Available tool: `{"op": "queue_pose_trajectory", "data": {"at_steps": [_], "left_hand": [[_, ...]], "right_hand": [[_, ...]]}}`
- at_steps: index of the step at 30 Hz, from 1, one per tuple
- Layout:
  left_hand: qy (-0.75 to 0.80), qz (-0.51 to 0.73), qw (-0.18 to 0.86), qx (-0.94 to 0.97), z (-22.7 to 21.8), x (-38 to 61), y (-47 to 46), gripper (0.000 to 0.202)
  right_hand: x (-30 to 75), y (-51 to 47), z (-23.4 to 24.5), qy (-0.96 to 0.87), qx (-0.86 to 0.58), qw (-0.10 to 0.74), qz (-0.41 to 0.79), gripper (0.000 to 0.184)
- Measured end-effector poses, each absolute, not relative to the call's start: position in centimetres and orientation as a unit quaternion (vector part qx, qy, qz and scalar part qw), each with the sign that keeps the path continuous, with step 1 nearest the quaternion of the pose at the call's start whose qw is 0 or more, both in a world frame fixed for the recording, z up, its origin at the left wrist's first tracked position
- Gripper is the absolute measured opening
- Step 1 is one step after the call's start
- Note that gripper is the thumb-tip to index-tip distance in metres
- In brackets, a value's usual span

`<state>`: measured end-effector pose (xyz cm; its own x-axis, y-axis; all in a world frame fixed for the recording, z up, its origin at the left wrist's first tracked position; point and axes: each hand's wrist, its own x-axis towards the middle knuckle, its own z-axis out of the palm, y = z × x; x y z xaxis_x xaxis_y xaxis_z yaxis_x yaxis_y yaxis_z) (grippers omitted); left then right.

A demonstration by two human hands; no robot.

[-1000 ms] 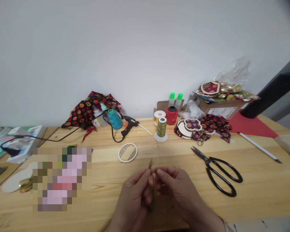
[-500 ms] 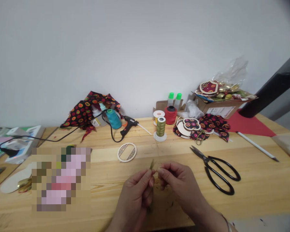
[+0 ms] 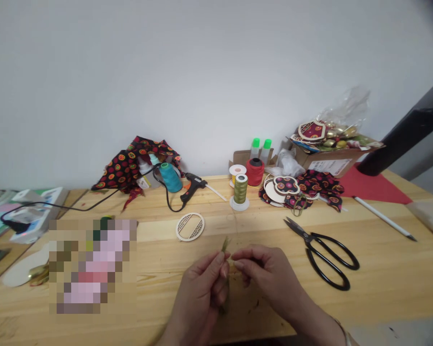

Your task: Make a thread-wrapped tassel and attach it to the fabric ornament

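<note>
My left hand [image 3: 205, 283] is closed around a small bundle of olive-green threads [image 3: 225, 244]. The frayed tips stick up above the thumb, and the lower end hangs below the fingers. Just to its right, my right hand [image 3: 265, 269] has thumb and forefinger pinched close to the bundle, on what looks like a fine thread that hardly shows. Beyond the hands stands a spool of olive-green thread [image 3: 240, 190] on a white base. An oval wooden lattice frame [image 3: 190, 227] lies to the left of it. Black-handled scissors [image 3: 321, 252] rest open on the right.
Behind are a hot glue gun [image 3: 195, 187], a teal thread cone [image 3: 171, 178], a red spool [image 3: 255, 172] and patterned fabric [image 3: 120, 166]. A filled cardboard box [image 3: 324, 161] stands back right, near a white pencil [image 3: 384, 218]. A power strip [image 3: 39, 216] is far left.
My right hand has shifted slightly left, its fingertips closer to the thread bundle. My left hand keeps its hold almost in place.
</note>
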<state>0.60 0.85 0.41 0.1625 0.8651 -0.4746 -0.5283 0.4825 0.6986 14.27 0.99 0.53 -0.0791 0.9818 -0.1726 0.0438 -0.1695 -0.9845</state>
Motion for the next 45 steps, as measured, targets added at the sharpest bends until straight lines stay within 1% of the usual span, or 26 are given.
{"op": "queue_pose_trajectory", "data": {"at_steps": [4, 8, 13, 15, 18, 20, 23, 28, 31, 45], "left_hand": [[0.451, 0.471, 0.734, 0.189, 0.7, 0.6, 0.8, 0.022], [0.455, 0.470, 0.732, 0.192, 0.8, 0.6, 0.7, 0.024], [0.480, 0.476, 0.704, 0.218, 0.9, 0.5, 0.8, 0.022], [0.490, 0.480, 0.689, 0.233, 0.9, 0.4, 0.9, 0.024], [0.494, 0.473, 0.686, 0.250, 0.9, 0.4, 0.9, 0.030], [0.491, 0.465, 0.692, 0.253, 0.9, 0.5, 0.8, 0.028], [0.473, 0.455, 0.708, 0.260, 0.7, 0.7, 0.5, 0.021], [0.460, 0.428, 0.724, 0.286, 0.6, 0.7, 0.2, 0.027], [0.468, 0.428, 0.715, 0.296, 0.7, 0.7, 0.2, 0.030], [0.464, 0.437, 0.724, 0.264, 0.3, 0.7, 0.3, 0.025]], "right_hand": [[14.4, 0.9, 0.8, -0.529, -0.554, 0.418, 0.488, 0.014], [14.8, 1.0, 0.9, -0.552, -0.560, 0.434, 0.439, 0.011], [15.2, 0.4, 1.7, -0.612, -0.523, 0.462, 0.371, 0.013], [15.4, 0.1, 2.4, -0.665, -0.485, 0.451, 0.345, 0.013], [15.5, -0.3, 3.3, -0.747, -0.423, 0.403, 0.318, 0.013], [15.4, -0.3, 3.5, -0.767, -0.405, 0.394, 0.304, 0.013], [15.2, 0.1, 3.3, -0.748, -0.429, 0.419, 0.286, 0.013], [15.4, 0.9, 2.5, -0.710, -0.478, 0.442, 0.269, 0.017], [15.6, 1.1, 2.2, -0.695, -0.492, 0.453, 0.265, 0.015], [15.7, 1.2, 1.7, -0.680, -0.505, 0.463, 0.262, 0.012]]}}
